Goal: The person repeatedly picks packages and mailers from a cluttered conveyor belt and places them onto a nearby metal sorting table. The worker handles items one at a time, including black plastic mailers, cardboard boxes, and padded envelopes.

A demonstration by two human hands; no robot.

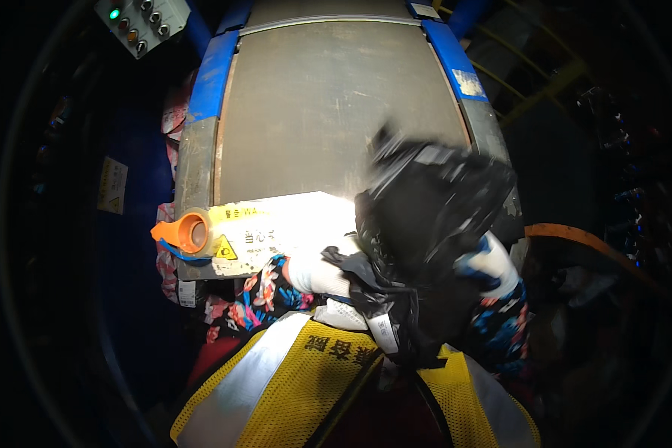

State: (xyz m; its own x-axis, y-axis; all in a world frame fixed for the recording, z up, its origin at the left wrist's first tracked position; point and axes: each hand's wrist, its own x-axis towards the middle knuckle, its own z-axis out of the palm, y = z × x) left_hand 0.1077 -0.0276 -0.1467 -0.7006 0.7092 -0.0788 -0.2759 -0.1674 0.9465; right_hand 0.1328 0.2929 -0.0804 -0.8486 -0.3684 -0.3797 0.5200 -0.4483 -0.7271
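A large black plastic bag (434, 207) is raised over the near right part of the conveyor belt, its upper part blurred by motion. My left hand (320, 270), in a white knitted glove, grips black plastic at the bag's near left side; the fingertips are hidden. My right hand (490, 267), in a white glove with blue patches, holds the bag's right side, with most of its fingers behind the plastic. Below my left hand, close to the yellow mesh vest, are a white package (340, 315) and a white label (383, 331) with print.
The grey conveyor belt (313, 106) runs away between blue side rails (207, 84). An orange tape dispenser (187, 232) lies on the near metal plate (291, 224), which bears warning signs. A control box (143, 25) with a lit green lamp stands upper left. An orange curved strip (571, 232) is at right.
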